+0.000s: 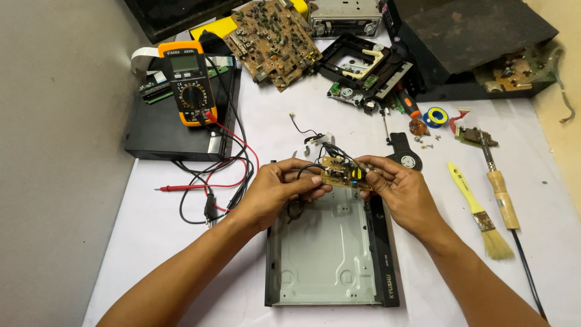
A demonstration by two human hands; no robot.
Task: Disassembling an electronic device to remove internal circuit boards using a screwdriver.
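With both hands [275, 188] [402, 191] pinching the board [345, 172] over the chassis [330, 254], inspection is underway; next needs steady grip.

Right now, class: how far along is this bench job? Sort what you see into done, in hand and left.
Done: the metal chassis lies open and bare. In hand: the left hand and right hand hold the small circuit board above it. Left: the multimeter and soldering iron lie untouched.

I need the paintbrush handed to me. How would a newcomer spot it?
Start at the open metal chassis on the white table and look right. The paintbrush lies beside a wooden-handled soldering iron; only it has a yellow handle and pale bristles.
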